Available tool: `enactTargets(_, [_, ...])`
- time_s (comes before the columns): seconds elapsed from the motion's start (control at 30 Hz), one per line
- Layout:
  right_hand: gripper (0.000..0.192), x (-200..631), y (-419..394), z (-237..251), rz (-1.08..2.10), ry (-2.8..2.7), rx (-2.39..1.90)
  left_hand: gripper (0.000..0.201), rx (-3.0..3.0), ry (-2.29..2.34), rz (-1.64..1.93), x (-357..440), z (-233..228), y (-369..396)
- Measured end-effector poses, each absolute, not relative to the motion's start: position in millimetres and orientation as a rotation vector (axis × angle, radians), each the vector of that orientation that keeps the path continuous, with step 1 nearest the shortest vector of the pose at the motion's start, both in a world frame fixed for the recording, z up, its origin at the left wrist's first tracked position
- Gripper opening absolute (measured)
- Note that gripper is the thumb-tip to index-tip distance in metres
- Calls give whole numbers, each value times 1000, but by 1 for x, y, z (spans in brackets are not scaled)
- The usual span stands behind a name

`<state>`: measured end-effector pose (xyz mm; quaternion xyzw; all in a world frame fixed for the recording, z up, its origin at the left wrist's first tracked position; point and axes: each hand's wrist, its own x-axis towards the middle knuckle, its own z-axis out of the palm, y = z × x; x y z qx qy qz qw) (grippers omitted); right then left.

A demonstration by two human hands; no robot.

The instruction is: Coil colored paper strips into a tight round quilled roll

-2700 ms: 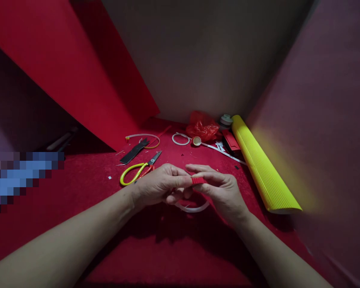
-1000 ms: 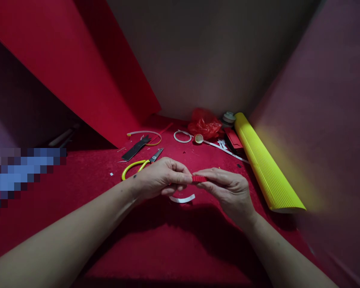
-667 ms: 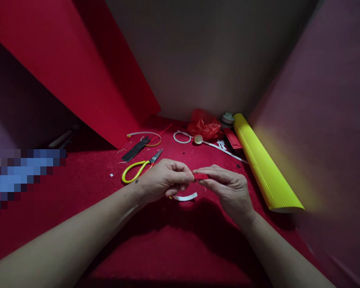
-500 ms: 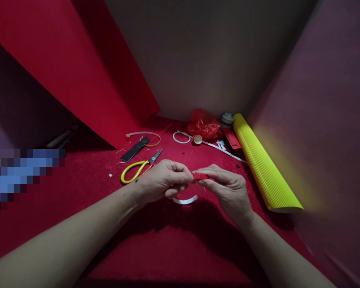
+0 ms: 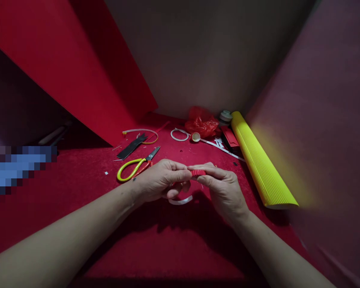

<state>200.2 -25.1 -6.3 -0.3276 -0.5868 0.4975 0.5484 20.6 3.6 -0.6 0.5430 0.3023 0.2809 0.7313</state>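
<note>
At frame center, a ribbed red paper piece (image 5: pixel 198 173) (small) sits pinched between the closed fingertips of the left hand (image 5: pixel 159 182) and right hand (image 5: pixel 225 190).

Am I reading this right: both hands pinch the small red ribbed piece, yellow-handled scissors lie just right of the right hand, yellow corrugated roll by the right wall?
Not quite. In the head view the yellow-handled scissors lie left of the left hand, not right of the right hand. The rest holds: both hands pinch the small red ribbed piece, and the yellow corrugated roll lies by the right wall.
</note>
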Motion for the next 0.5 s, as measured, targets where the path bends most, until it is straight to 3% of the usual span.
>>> enactTargets(0.33, [15, 201, -20, -7, 1297, -1394, -713, 26, 1212, 575, 615, 21, 3, 2])
enactTargets(0.5, [24, 213, -19, 8, 813, -1856, -805, 23, 1387, 745, 605, 21, 9, 0])
